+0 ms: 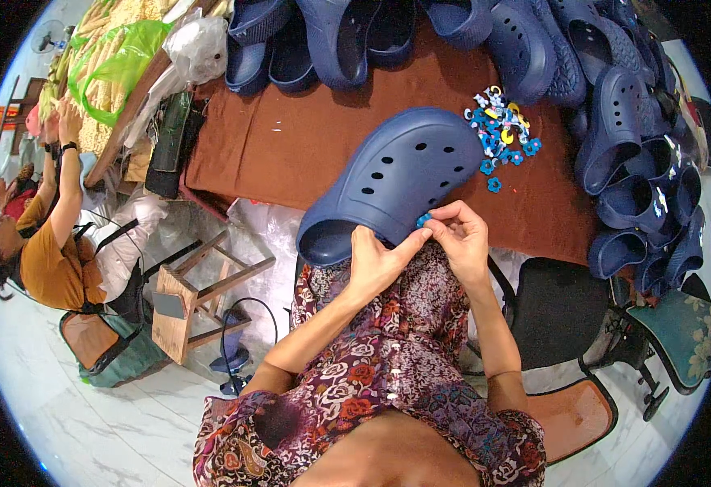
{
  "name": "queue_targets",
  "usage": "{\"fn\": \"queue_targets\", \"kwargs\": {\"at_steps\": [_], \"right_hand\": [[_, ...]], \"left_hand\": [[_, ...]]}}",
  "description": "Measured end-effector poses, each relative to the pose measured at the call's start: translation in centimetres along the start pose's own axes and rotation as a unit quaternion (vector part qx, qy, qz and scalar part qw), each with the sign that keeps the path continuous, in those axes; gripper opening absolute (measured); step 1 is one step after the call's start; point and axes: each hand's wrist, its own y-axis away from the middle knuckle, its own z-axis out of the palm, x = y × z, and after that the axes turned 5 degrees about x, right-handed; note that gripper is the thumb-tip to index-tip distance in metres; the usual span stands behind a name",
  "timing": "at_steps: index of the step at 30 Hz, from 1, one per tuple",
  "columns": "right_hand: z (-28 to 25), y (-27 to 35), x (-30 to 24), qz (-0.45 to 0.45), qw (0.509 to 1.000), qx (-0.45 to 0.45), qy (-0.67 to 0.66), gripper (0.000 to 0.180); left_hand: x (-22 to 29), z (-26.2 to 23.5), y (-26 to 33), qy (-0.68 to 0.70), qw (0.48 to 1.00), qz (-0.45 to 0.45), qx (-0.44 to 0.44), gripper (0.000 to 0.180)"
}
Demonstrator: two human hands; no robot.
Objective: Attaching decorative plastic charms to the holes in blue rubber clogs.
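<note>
A navy blue clog [388, 166] with round vent holes lies at the table's near edge, its heel opening toward my lower left. My left hand [376, 264] grips its near side, fingers tucked inside the opening and partly hidden, thumb stretched toward the right hand. Between the thumb and fingertips of my right hand [465, 239] is a small blue shoe charm [423, 220], pinched against the clog's side near a hole. Whether its stem is in the hole I cannot tell. Right of the toe lies a loose pile of small charms [497, 122] in blue, white and yellow, several flower-shaped.
A brown cloth [250, 146] covers the table. Several more navy clogs [335, 40] line its far edge, and others [615, 122] are heaped at the right. A wooden stool [178, 312] and office chairs [558, 308] flank me. At far left another person [59, 260] works.
</note>
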Motion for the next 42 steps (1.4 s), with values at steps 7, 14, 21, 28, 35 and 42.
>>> {"fn": "queue_targets", "kwargs": {"at_steps": [7, 14, 21, 28, 35, 42], "right_hand": [[0.5, 0.0, 0.5, 0.051, 0.997, 0.011, -0.056, 0.012], [2.0, 0.4, 1.2, 0.072, 0.992, 0.014, -0.101, 0.008], [0.8, 0.7, 0.4, 0.058, 0.998, 0.001, 0.006, 0.015], [-6.7, -2.4, -0.5, -0.083, 0.942, 0.215, 0.244, 0.012], [-13.2, -7.4, -1.5, -0.199, 0.817, 0.308, 0.446, 0.016], [-15.9, -10.3, -0.8, -0.199, 0.766, 0.293, 0.537, 0.026]], "left_hand": [[-0.3, 0.2, 0.2, -0.005, 1.0, -0.004, 0.016, 0.031], [1.0, 0.2, 0.3, 0.044, 0.993, -0.086, 0.061, 0.042], [1.8, -0.4, 0.0, 0.054, 0.994, -0.078, 0.053, 0.035], [1.0, -2.5, -2.3, 0.175, 0.967, -0.182, 0.022, 0.038], [-0.3, -4.8, -2.8, 0.272, 0.941, -0.196, -0.048, 0.034], [-2.0, -6.2, -2.6, 0.377, 0.904, -0.149, -0.14, 0.047]]}}
